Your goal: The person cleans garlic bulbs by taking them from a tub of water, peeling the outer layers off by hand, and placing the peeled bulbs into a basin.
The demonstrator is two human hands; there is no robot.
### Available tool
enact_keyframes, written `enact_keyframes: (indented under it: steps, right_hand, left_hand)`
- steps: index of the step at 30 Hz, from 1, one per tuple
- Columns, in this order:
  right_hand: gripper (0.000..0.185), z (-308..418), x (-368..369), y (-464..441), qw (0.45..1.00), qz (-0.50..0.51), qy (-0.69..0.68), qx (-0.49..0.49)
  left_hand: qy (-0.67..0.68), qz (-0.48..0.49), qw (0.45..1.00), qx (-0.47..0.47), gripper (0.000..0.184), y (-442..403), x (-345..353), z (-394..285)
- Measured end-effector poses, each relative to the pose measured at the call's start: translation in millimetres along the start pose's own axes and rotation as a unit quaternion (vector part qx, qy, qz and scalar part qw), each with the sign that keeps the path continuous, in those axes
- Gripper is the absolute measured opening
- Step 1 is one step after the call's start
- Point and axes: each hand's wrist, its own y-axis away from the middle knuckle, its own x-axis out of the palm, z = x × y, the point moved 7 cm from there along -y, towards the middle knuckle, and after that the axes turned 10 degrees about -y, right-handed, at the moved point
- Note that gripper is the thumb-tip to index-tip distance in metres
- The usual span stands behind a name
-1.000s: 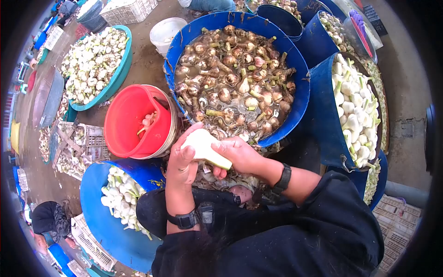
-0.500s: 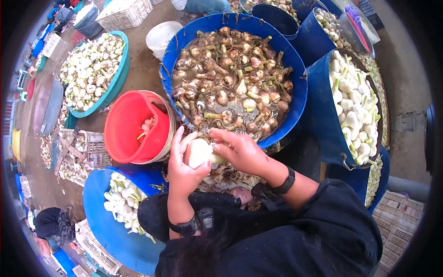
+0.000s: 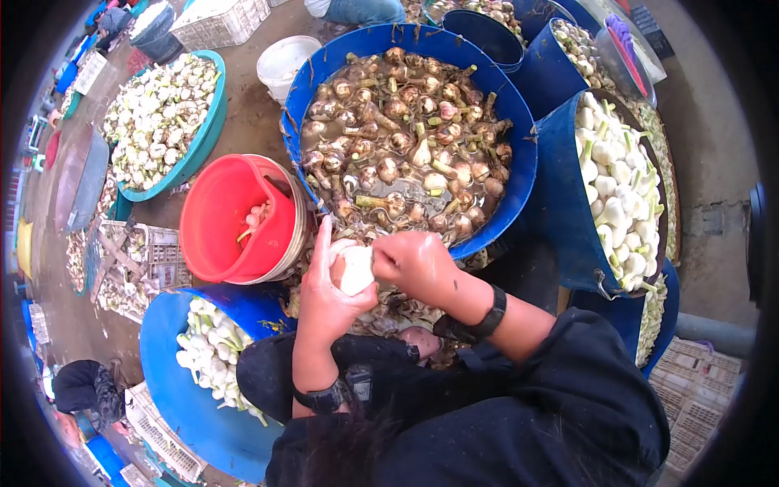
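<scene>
A pale, peeled garlic bulb [image 3: 355, 271] sits in my left hand [image 3: 324, 296], held between thumb and fingers, with the index finger pointing up. My right hand [image 3: 418, 264] is closed at the bulb's right side, its fingers curled in; what they pinch there is hidden. Just beyond both hands stands a large blue tub [image 3: 519, 195] of murky water with many unpeeled garlic bulbs [image 3: 388, 169]. Below the hands lies a heap of garlic skins [image 3: 381, 312].
A red bucket [image 3: 207, 219] with a few pinkish bulbs stands left. Cleaned garlic fills a blue barrel [image 3: 560, 195] at right and lies in another blue tub [image 3: 174, 381] at lower left. A teal basin [image 3: 213, 122] of garlic and a white bucket [image 3: 284, 61] are farther back.
My right hand has gone from extended fingers to a closed grip against the bulb's side. My left hand keeps holding the bulb, and the view has shifted slightly.
</scene>
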Motion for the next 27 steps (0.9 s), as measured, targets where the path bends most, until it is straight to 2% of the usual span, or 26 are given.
enact_keyframes:
  steps: [1, 2, 3, 4, 5, 6, 7, 8, 9, 11, 12, 13, 15, 16, 17, 18, 19, 20, 21, 22, 23, 25, 26, 27]
  right_hand:
    - [0.012, -8, 5, -2, 1.000, 0.000, 0.000, 0.000]
    - [0.012, -38, 13, -2, 0.985, -0.019, -0.139, 0.104]
    - [0.017, -61, 20, -2, 0.939, -0.038, -0.273, 0.204]
    - [0.020, -76, 39, 6, 0.863, 0.065, -0.397, 0.305]
    - [0.020, -67, 33, 6, 0.863, 0.064, -0.398, 0.306]
    - [0.020, -53, 30, 10, 0.767, 0.042, -0.530, 0.359]
    - [0.021, -43, 31, 15, 0.649, 0.020, -0.646, 0.401]
    - [0.020, -39, 36, 11, 0.695, 0.102, -0.609, 0.368]
    - [0.020, -39, 37, 15, 0.695, 0.104, -0.609, 0.368]
    - [0.024, -24, 31, 21, 0.816, 0.189, -0.458, 0.298]
    - [0.026, -30, 32, 21, 0.839, 0.120, -0.465, 0.256]
    - [0.026, -33, 32, 22, 0.838, 0.116, -0.466, 0.257]
    - [0.022, -39, 26, 24, 0.907, 0.091, -0.334, 0.239]
    - [0.018, -49, 35, 29, 0.880, 0.106, -0.365, 0.286]
    - [0.018, -50, 39, 29, 0.878, 0.105, -0.366, 0.289]
    - [0.019, -56, 49, 34, 0.774, 0.057, -0.508, 0.374]
    - [0.020, -58, 57, 38, 0.639, 0.006, -0.629, 0.442]
    - [0.020, -59, 57, 39, 0.610, 0.003, -0.638, 0.470]
    - [0.020, -59, 54, 36, 0.610, -0.001, -0.640, 0.468]
    - [0.020, -54, 54, 32, 0.562, -0.010, -0.697, 0.447]
    - [0.021, -49, 54, 28, 0.510, -0.018, -0.749, 0.423]
    - [0.021, -49, 55, 22, 0.524, -0.048, -0.748, 0.405]
    - [0.020, -50, 46, 16, 0.597, -0.080, -0.701, 0.381]
    - [0.020, -49, 39, 10, 0.665, -0.113, -0.648, 0.354]
  left_hand:
    - [0.007, 0.009, 1.000, 0.002, 0.097, 1, 1, -3]
    - [0.064, 0.026, 0.998, -0.003, 0.098, 4, 6, -7]
    - [0.120, 0.044, 0.992, -0.008, 0.098, 7, 12, -12]
    - [0.169, 0.061, 0.983, -0.024, 0.096, 9, 15, -15]
    - [0.168, 0.062, 0.984, -0.025, 0.096, 7, 16, -12]
    - [0.201, 0.044, 0.978, 0.027, 0.095, 2, 12, -13]
    - [0.234, 0.025, 0.969, 0.079, 0.093, -1, 7, -16]
    - [0.274, 0.024, 0.959, 0.070, 0.086, -1, 4, -17]
    - [0.273, 0.022, 0.959, 0.070, 0.086, -1, 2, -14]
    - [0.265, 0.037, 0.964, 0.006, 0.081, -5, 6, 11]
    - [0.181, -0.001, 0.983, -0.041, 0.073, -6, 6, 24]
    - [0.179, 0.003, 0.983, -0.039, 0.073, -4, 8, 28]
    - [0.154, 0.067, 0.976, -0.140, 0.072, 0, 16, 22]
    - [0.135, 0.064, 0.983, -0.106, 0.068, -1, 14, 18]
    - [0.134, 0.067, 0.983, -0.107, 0.068, 1, 16, 21]
    - [0.073, 0.045, 0.996, -0.037, 0.067, 1, 15, 17]
    - [0.010, 0.024, 0.999, 0.036, 0.065, 0, 13, 10]
    - [0.008, 0.028, 0.999, 0.039, 0.065, -1, 14, 6]
    - [0.139, -0.010, 0.990, 0.039, 0.065, -3, 11, 1]
    - [0.267, -0.048, 0.962, 0.037, 0.065, -3, 9, 0]
    - [0.396, -0.044, 0.917, -0.011, 0.071, -4, 15, 5]
    - [0.321, -0.170, 0.931, -0.025, 0.080, -6, 8, 20]
    - [0.121, -0.179, 0.973, 0.080, 0.079, -2, 0, -1]
    - [-0.086, -0.180, 0.963, 0.178, 0.078, 4, 1, -21]
